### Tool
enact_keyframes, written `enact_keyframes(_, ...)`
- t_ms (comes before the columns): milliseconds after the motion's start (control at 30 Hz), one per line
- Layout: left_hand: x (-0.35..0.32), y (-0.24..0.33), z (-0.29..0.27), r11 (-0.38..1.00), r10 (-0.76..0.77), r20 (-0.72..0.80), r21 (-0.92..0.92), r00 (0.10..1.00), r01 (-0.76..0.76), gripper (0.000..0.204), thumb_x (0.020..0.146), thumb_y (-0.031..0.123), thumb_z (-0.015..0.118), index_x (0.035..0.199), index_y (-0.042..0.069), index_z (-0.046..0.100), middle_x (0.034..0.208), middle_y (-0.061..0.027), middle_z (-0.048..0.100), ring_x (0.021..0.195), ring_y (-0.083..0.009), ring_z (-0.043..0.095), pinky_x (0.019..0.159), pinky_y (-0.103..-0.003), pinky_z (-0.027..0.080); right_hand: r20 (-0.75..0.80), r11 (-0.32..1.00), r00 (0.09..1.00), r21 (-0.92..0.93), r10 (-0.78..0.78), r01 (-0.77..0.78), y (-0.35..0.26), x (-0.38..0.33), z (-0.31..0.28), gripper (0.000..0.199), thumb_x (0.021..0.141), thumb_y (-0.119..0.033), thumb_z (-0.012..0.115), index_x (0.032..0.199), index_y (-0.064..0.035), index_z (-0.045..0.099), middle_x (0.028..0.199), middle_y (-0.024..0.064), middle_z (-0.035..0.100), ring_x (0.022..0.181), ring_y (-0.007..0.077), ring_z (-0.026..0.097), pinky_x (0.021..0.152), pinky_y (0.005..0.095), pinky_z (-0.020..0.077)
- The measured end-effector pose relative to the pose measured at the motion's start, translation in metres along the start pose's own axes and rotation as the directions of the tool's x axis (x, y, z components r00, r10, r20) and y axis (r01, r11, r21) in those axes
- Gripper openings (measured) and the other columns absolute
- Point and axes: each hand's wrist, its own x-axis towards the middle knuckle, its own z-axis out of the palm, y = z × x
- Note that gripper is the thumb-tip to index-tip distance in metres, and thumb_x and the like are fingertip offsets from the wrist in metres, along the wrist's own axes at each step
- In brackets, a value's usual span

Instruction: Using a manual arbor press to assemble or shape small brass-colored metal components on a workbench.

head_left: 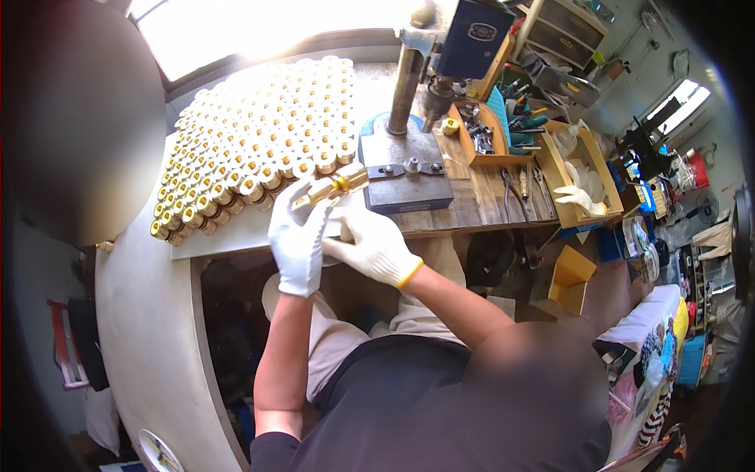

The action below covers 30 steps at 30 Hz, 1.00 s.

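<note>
Both of my hands wear white knit gloves and meet in front of the bench's near edge. My left hand [296, 248] is closed around one end of a brass fitting [340, 186], a long piece with a ringed middle, held tilted up to the right. Just below it, my right hand [376, 242] is curled with its fingertips close to the left palm; what lies between its thumb and fingers is mostly hidden. Beyond the fitting stands a drill press [409, 177], with a dark clamp bar [385, 171] bolted on its base.
Rows of round brass-and-silver fittings [259, 141] cover the bench's left side. Right of the press are a wooden tray of metal parts [476, 158], pliers [510, 193], and a box [613, 169] with a white glove over its rim. An open carton [572, 275] sits lower right.
</note>
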Motion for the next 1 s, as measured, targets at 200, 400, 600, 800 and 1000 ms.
enact_keyframes(200, 0.027, -0.035, 0.068, 0.967, -0.020, 0.091, 0.253, 0.996, -0.004, 0.043, 0.095, 0.010, 0.084, 0.135, 0.001, 0.071, 0.128, -0.0118, 0.075, 0.118, -0.0204, 0.071, 0.106, -0.035, 0.055, 0.003, 0.969, 0.988, 0.195, 0.152, -0.150, 0.025, -0.092, -0.015, 0.042, 0.094, -0.032, 0.083, 0.126, -0.0048, 0.076, 0.089, 0.0089, 0.071, 0.077, 0.0257, 0.069, 0.075, 0.0392, 0.0575)
enact_keyframes(400, 0.058, -0.024, 0.113, 0.875, 0.211, 0.218, 0.393, 0.953, -0.283, 0.040, 0.093, 0.013, 0.085, 0.130, 0.003, 0.074, 0.123, -0.0113, 0.076, 0.110, -0.0192, 0.073, 0.100, -0.033, 0.057, -0.150, 0.965, 0.975, 0.227, 0.167, -0.130, 0.054, -0.136, -0.035, 0.040, 0.096, -0.031, 0.084, 0.125, -0.0043, 0.077, 0.089, 0.0085, 0.070, 0.074, 0.0209, 0.067, 0.074, 0.0356, 0.0569)
enact_keyframes(600, 0.083, -0.008, 0.159, 0.803, 0.087, 0.395, 0.516, 0.915, -0.299, 0.054, 0.087, 0.021, 0.086, 0.134, 0.003, 0.069, 0.123, -0.0187, 0.072, 0.117, -0.0353, 0.071, 0.105, -0.041, 0.055, -0.172, 0.949, 0.962, 0.271, 0.210, -0.159, 0.051, -0.127, -0.056, 0.039, 0.096, -0.027, 0.084, 0.125, -0.0022, 0.077, 0.088, 0.0085, 0.069, 0.073, 0.0182, 0.065, 0.072, 0.0333, 0.0557)
enact_keyframes(800, 0.030, -0.014, 0.129, 0.912, 0.116, 0.271, 0.353, 0.955, -0.211, 0.075, 0.084, 0.017, 0.093, 0.148, 0.001, 0.058, 0.124, -0.0131, 0.066, 0.087, -0.0209, 0.064, 0.085, -0.036, 0.057, -0.360, 0.986, 0.932, 0.161, 0.026, 0.035, 0.041, -0.100, -0.127, 0.028, 0.093, -0.012, 0.084, 0.118, 0.0012, 0.078, 0.083, 0.0077, 0.067, 0.069, 0.0155, 0.062, 0.067, 0.0303, 0.0529)
enact_keyframes(1000, -0.096, -0.024, 0.046, 0.913, -0.091, 0.436, 0.396, 0.895, -0.101, 0.059, 0.089, 0.008, 0.086, 0.144, 0.005, 0.065, 0.116, -0.0079, 0.070, 0.085, -0.0166, 0.065, 0.077, -0.031, 0.056, -0.662, 0.696, 0.349, -0.717, -0.663, -0.040, -0.019, -0.024, -0.324, 0.020, 0.107, -0.015, 0.073, 0.120, -0.0025, 0.082, 0.096, 0.0044, 0.079, 0.086, 0.0096, 0.068, 0.081, 0.0245, 0.0546)
